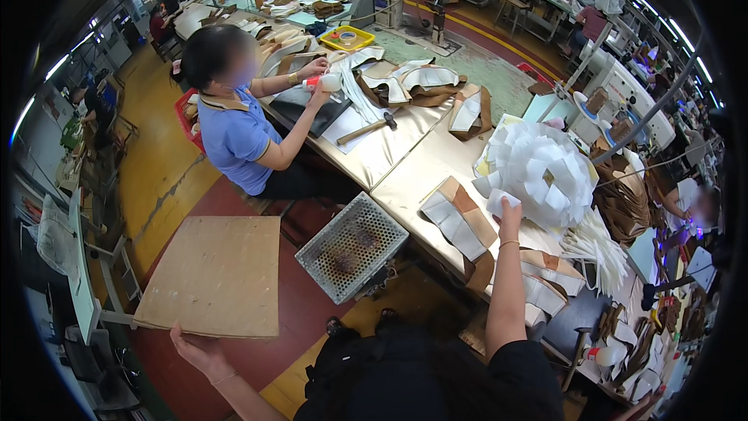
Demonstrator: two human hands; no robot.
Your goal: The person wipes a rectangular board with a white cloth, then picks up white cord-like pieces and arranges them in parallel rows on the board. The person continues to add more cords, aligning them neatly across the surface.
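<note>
A flat, brown, four-sided board [214, 277] lies broad face up at the left, its near edge at the left hand [201, 352], and a small, white, sheet-like piece [499, 201] is gripped in the right hand [510, 222].

We had a long counter [417, 175] with a pale, shiny top and a seam running across it. On it we saw a big rounded pile of white pieces [538, 175], some brown-and-white pieces [454, 222] just beside, loose white strips [596, 249] near the pile, and, farther along, a hammer [361, 132] near a black sheet [332, 114].
</note>
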